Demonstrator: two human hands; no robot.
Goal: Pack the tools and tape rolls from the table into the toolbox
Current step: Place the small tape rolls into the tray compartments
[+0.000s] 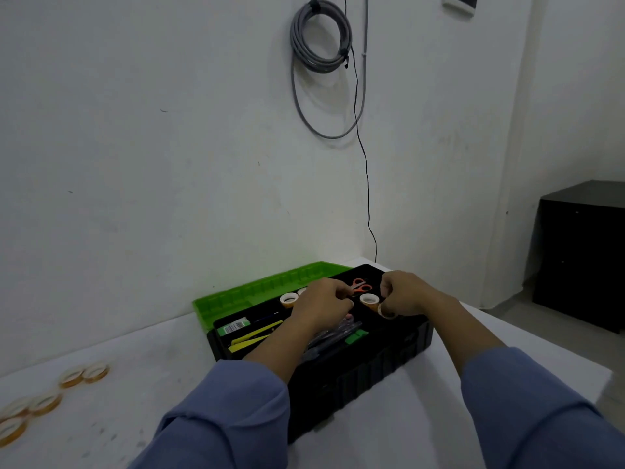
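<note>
The right hand (pixel 404 294) pinches a tape roll (pixel 383 310) over the open toolbox (pixel 372 370). The left hand (pixel 321 304) curls its fingers by the scissors (pixel 361 286); I cannot tell around what

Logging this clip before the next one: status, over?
Over open toolbox: right hand grips tape roll; left hand curled, grip unclear. Loose rolls left on table. Nothing blocking the box.
</note>
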